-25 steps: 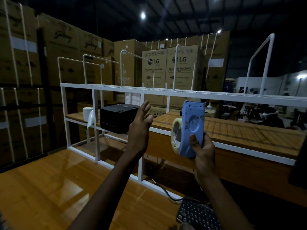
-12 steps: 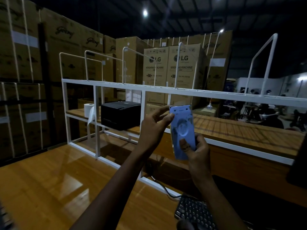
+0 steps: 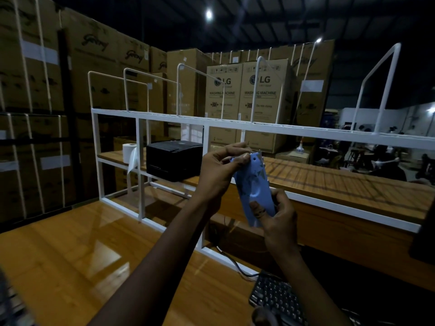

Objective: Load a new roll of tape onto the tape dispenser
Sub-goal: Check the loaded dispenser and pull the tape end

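Warehouse setting, dimly lit, with stacked cardboard cartons point(image 3: 242, 102) behind a white metal rack point(image 3: 259, 129) standing on a glossy wooden table point(image 3: 77, 243). Head view: you hold the blue tape dispenser point(image 3: 255, 189) upright, in the air above the table and in front of the rack. Your right hand point(image 3: 280, 220) is closed around its lower end, thumb pressed on the blue face. Your left hand point(image 3: 221, 170) pinches its top edge between thumb and fingers. No roll of tape can be made out on it from this side. On the rack's shelf sit a black printer point(image 3: 174, 160) and a white paper roll point(image 3: 129, 152). A keyboard point(image 3: 277, 300) lies at bottom right
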The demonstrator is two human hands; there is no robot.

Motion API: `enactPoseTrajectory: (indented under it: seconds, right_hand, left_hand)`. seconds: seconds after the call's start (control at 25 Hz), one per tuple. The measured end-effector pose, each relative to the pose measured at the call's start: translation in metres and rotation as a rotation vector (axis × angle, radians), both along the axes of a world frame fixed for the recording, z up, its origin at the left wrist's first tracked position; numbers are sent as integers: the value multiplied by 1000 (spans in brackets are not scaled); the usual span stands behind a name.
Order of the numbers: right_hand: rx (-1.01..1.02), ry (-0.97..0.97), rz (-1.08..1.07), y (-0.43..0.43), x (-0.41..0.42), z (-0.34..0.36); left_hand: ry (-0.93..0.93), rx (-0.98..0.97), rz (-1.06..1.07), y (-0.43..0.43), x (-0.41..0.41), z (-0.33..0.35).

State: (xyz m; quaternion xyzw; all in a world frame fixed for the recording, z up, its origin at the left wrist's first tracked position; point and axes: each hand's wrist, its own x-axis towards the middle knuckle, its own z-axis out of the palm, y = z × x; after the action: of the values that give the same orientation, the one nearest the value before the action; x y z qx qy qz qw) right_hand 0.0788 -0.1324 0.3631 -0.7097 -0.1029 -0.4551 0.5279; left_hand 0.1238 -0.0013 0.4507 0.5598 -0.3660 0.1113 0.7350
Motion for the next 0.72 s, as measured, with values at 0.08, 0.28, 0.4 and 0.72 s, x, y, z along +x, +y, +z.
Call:
enactPoseTrajectory:
  seconds: [0.08, 0.28, 0.4, 0.72]
  right_hand:
    - [-6, 1, -1, 0, 0, -1]
    - [4, 7, 14, -1, 0, -3]
    - [-1, 6, 9, -3, -2, -4]
    - [10, 7, -4, -6, -6, -6]
  left_hand:
    - [19, -11, 5, 0, 0, -1]
    - [60, 2, 22, 1, 1, -5]
    - [60, 1, 45, 0, -2, -8]
    - [246, -176, -25, 1, 2, -17]
